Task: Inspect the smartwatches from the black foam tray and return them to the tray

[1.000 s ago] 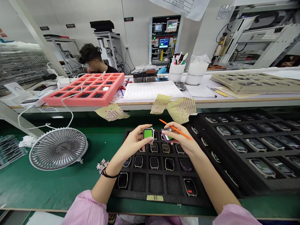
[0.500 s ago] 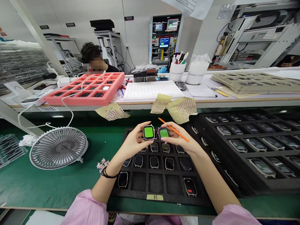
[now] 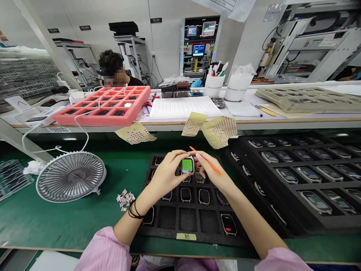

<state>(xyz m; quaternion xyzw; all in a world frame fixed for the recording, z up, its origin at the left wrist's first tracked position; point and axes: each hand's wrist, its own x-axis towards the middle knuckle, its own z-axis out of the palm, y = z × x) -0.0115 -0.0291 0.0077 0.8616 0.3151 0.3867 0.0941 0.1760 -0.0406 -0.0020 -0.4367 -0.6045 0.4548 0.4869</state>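
"Well, what's over the black foam tray (image 3: 196,238)?"
"A green-screened smartwatch (image 3: 187,165), held up between the left hand (image 3: 170,174) and right hand (image 3: 213,170)."
"Fingers?"
"Clamped on its edges; the right fingers (image 3: 203,160) also grip an orange stick (image 3: 213,167)."

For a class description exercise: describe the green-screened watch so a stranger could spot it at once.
On the green bench mat, find the black foam tray right of the grey desk fan. Over it, the left hand and right hand hold a square watch between them. Unlike the watches lying in the tray, it is lifted, its screen glowing green.
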